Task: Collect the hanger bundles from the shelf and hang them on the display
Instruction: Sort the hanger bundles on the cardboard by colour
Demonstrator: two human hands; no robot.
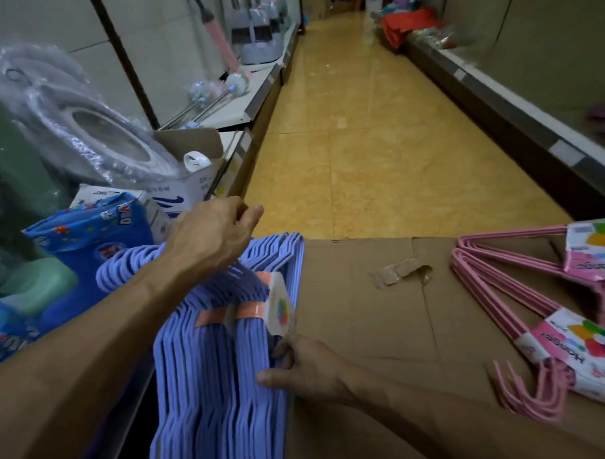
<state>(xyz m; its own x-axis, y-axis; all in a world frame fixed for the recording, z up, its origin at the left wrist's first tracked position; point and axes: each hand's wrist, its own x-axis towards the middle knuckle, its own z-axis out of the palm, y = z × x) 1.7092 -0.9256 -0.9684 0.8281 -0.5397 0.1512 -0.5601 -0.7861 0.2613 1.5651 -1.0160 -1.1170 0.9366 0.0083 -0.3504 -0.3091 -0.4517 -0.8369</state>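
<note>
Both hands are on the purple hanger bundles point(212, 342): the left hand point(208, 232) reaches over their far end with its fingers curled and pinched together near the hooks, though whether that grip actually closes on a hook or only hovers at it cannot be told; the right hand point(299, 370) grips the near right edge of the stack, thumb laid along the side and fingers tucked under, likely to steady the bundles so they lift as one block rather than fanning apart; orange tape bands point(228, 314) and a white paper label point(280, 310) bind the purple hangers, which explains why they can be handled as a stack; the stack stands on edge at the left border of a flattened cardboard box point(383, 312), between it and the left shelf; on the right of the cardboard, well apart, lie pink hanger bundles point(523, 307) with their colourful labels, flat and hooks toward the near side, seemingly waiting their turn; no display rail is in view, so hanging looks not yet begun; to the left sit blue patterned packages point(92, 236), a white shoebox point(176, 196) and plastic-wrapped grey goods point(84, 123); beyond, a yellow tiled aisle floor point(359, 141) runs far between shelves.
</note>
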